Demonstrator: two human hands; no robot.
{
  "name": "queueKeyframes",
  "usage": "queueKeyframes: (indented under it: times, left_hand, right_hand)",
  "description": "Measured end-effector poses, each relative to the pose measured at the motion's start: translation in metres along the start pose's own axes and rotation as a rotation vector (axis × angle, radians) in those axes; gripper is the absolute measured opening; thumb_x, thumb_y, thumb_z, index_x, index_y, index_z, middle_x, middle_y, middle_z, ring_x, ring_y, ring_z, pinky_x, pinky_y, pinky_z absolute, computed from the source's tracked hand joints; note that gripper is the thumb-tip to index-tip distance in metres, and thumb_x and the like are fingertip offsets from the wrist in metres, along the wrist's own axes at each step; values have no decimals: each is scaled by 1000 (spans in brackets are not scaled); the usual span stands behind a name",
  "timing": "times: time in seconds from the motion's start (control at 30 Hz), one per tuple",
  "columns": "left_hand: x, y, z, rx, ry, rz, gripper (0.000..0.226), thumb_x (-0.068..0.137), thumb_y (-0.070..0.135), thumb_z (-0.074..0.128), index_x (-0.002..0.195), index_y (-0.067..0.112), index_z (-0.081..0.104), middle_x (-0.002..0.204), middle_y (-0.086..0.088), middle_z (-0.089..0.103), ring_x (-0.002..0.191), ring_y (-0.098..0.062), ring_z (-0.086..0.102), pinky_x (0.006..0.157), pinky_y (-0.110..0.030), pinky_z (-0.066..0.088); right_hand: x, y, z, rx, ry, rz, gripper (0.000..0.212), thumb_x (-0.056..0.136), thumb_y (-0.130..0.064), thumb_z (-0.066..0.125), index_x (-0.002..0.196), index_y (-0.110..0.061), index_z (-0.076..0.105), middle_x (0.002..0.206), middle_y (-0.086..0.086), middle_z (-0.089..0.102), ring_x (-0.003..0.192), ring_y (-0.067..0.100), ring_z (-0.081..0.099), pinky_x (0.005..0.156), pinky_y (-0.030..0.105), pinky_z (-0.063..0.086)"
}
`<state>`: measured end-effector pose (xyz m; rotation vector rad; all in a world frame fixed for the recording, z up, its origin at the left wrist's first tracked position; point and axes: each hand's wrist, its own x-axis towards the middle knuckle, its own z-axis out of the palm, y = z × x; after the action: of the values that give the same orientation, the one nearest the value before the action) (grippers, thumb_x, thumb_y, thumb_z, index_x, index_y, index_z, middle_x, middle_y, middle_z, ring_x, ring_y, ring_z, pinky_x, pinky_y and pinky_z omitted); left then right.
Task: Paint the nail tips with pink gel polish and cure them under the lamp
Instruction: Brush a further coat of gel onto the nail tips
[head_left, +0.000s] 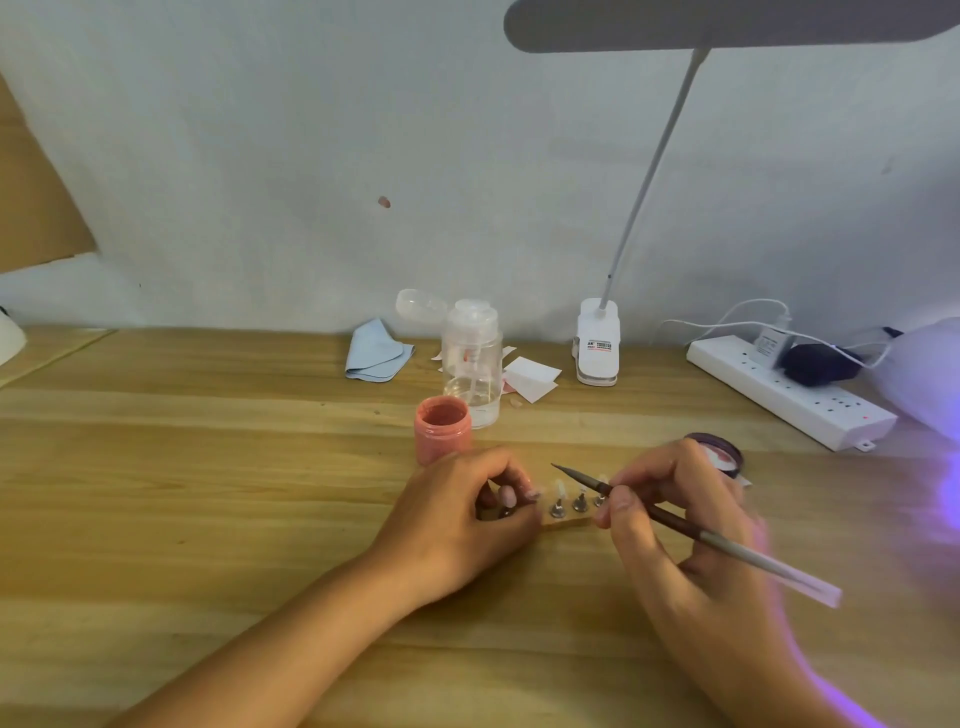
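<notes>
Two bare forearms reached in from the bottom edge over a wood-grain table (208, 493). Left hand (457, 514), fingers curled, gripped the left end of a small wooden strip (566, 522), just in front of an open round jar of pink gel (442, 428). Right hand (675, 525) pinched a slender brush (727, 546), its long axis slanting from lower right to upper left, pointed bristles close to the clear nail tips (560, 491) standing on round metal bases along the strip.
</notes>
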<state>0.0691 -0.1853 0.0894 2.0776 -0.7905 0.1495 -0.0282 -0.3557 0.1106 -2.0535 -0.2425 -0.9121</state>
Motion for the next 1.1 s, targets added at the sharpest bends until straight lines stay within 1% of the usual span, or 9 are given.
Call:
queueKeyframes:
  times: [0.1, 0.27, 0.4, 0.57, 0.67, 0.83, 0.9, 1.0, 1.1]
  left_hand:
    - [0, 0, 0, 10, 4, 11, 13, 80, 29, 76, 79, 28, 63, 71, 19, 56, 68, -3, 55, 61, -17, 41]
    - [-1, 0, -1, 0, -8, 4, 15, 77, 35, 76, 80, 32, 62, 75, 21, 57, 70, -4, 56, 63, -20, 45]
    - [-1, -1, -2, -9, -33, 13, 15, 80, 30, 74, 79, 38, 61, 75, 16, 58, 74, -7, 58, 68, -32, 51]
    - [0, -1, 0, -18, -23, -11, 12, 80, 31, 75, 79, 34, 63, 73, 21, 57, 67, 0, 53, 61, -17, 41]
    - [0, 1, 0, -16, -18, -5, 14, 80, 32, 75, 77, 34, 62, 72, 21, 56, 65, 0, 52, 61, -17, 40]
    - [-2, 2, -3, -13, -49, -24, 16, 76, 36, 78, 83, 35, 63, 76, 25, 55, 70, -1, 55, 63, -18, 42]
    - [-2, 3, -3, -5, -39, -13, 17, 77, 30, 79, 82, 37, 64, 75, 23, 56, 71, 1, 55, 64, -15, 40]
    - [-3, 3, -4, -4, -4, -18, 21, 77, 26, 80, 82, 38, 64, 76, 22, 58, 73, 3, 57, 64, -8, 36]
    - [-3, 3, -4, -34, 7, -27, 24, 76, 23, 82, 80, 37, 63, 75, 21, 58, 71, 2, 56, 64, -12, 39]
  right_hand:
    - [0, -1, 0, -6, -2, -7, 8, 83, -33, 54, 82, -26, 56, 74, -9, 65, 82, 18, 64, 80, 53, 47]
    - [-1, -2, -1, -26, 7, -22, 6, 83, -19, 60, 83, -23, 57, 74, -10, 65, 80, 17, 65, 81, 54, 46]
    - [1, -6, -1, -47, -9, -43, 11, 84, -32, 53, 84, -23, 58, 74, -13, 67, 81, 12, 66, 85, 50, 45]
    - [2, -8, 2, -62, -24, -59, 16, 82, -32, 53, 91, -23, 63, 76, -18, 70, 90, 8, 66, 91, 48, 45]
    - [3, -9, 2, -99, -22, -99, 17, 81, -31, 53, 84, -19, 64, 76, -15, 69, 84, 1, 63, 88, 50, 47]
    - [2, -10, -4, -74, -44, -25, 15, 74, -34, 53, 78, -23, 62, 67, -9, 66, 80, 7, 62, 89, 42, 44]
    - [1, -11, -5, -69, -44, -11, 13, 73, -35, 53, 78, -25, 60, 67, -8, 66, 82, 8, 62, 89, 39, 43]
    - [1, -11, -4, -104, -60, -54, 12, 75, -34, 54, 80, -24, 60, 67, -10, 67, 83, 1, 60, 91, 36, 41]
    - [2, -10, 0, -141, -90, -96, 13, 77, -32, 55, 82, -21, 61, 69, -14, 68, 81, -5, 61, 94, 45, 43]
